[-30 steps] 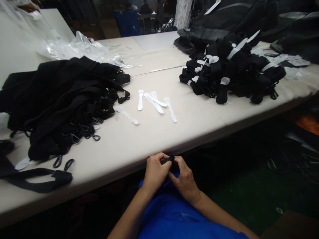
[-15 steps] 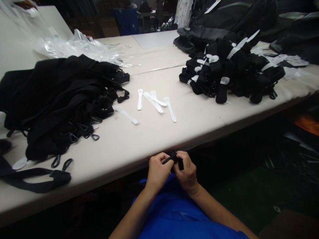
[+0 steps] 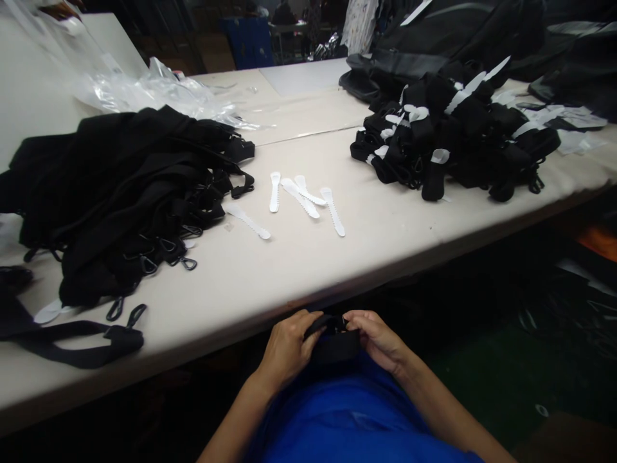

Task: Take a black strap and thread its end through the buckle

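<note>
Just below the table's front edge, a black webbing strap point(image 3: 337, 346) is stretched between my two hands. My left hand point(image 3: 290, 337) pinches its left part between thumb and fingers. At the other side, my right hand point(image 3: 378, 334) is closed on the strap's right end, near a small dark fitting whose details are too dim to make out. Several white toothed strips point(image 3: 299, 198) lie on the table beyond my hands. To the left is a heap of black straps point(image 3: 130, 193) with metal snap hooks point(image 3: 148, 265) at its near side.
A second pile of bundled black straps point(image 3: 434, 141) with white strips through it lies at the right. Clear plastic bags point(image 3: 159, 93) are at the back left, black bags point(image 3: 448, 45) at the back right. One loose strap point(image 3: 77, 350) rests at the table's point(image 3: 216, 289) front left.
My hands have moved apart and slightly lower, and more of the black strap now shows between them. The view has shifted slightly; things on the table lie as before.
</note>
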`<state>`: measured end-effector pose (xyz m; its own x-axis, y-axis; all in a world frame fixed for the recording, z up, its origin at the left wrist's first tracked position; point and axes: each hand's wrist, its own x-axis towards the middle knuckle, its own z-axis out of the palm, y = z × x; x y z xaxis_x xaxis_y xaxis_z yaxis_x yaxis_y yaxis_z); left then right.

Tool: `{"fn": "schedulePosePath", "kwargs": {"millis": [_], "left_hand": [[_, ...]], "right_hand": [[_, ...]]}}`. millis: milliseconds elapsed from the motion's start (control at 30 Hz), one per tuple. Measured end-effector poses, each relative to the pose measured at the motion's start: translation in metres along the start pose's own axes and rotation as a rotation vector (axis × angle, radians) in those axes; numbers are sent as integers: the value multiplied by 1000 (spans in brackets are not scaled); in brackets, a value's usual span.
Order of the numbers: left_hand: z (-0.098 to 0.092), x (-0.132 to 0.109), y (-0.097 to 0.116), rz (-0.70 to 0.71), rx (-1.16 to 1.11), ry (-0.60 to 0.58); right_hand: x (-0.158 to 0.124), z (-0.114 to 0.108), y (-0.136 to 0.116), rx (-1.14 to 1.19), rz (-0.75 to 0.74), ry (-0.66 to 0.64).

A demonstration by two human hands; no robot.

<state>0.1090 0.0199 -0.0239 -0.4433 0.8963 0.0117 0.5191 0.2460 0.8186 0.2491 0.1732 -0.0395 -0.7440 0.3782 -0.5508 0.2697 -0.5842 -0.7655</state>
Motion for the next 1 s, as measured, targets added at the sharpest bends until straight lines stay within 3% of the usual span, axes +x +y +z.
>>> {"fn": "schedulePosePath", "kwargs": {"millis": [133,267,367,500,633,833,1000], "left_hand": [[18,-12,5,38,-90,-104],[37,-29,3,11,-212,-210],[38,-36,4,12,-300,-221],[27,-35,15,-14,-431,-272],[15,-30,24,-49,-481,-295],[7,-30,19,-205,-495,-285],[5,-23,21,-236,-595,-321]], "right_hand": [[-6,6,14,133,-71,103],[-14,-4,20,-20,-289,152],[-18,-22,16,-83,-318,-2],[-14,-31,10,50,-68,-213],[-4,-19,15,122,136,-435],[-2,-13,11,112,-145,-497],[-12,-26,9,95,-83,-542]]}}
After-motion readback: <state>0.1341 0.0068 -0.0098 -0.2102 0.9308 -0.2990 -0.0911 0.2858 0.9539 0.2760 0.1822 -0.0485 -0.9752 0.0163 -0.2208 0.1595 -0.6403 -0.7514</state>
